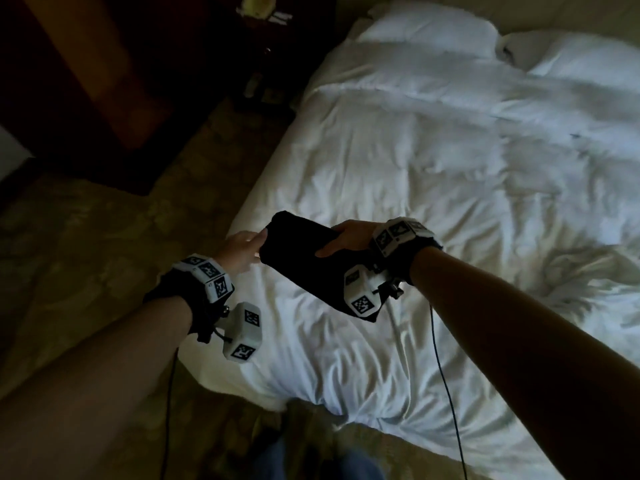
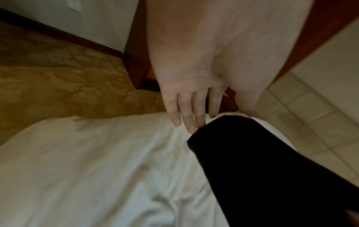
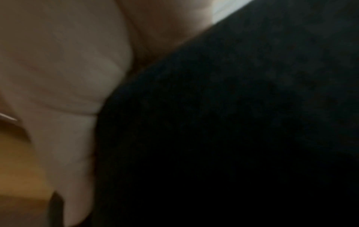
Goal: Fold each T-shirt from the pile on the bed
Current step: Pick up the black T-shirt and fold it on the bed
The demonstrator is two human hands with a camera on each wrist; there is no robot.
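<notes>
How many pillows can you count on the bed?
2: one pillow at the head of the bed, another pillow beside it at the right; more may lie outside the view.

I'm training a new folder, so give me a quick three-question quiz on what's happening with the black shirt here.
1. True or false: the black T-shirt lies flat on the bed.
2. Which hand grips it?
A. left hand
B. right hand
3. Fill in: the left hand's straight fingers touch the shirt's ____.

Key: 1 false, it is held up folded; 2 B; 3 edge.
</notes>
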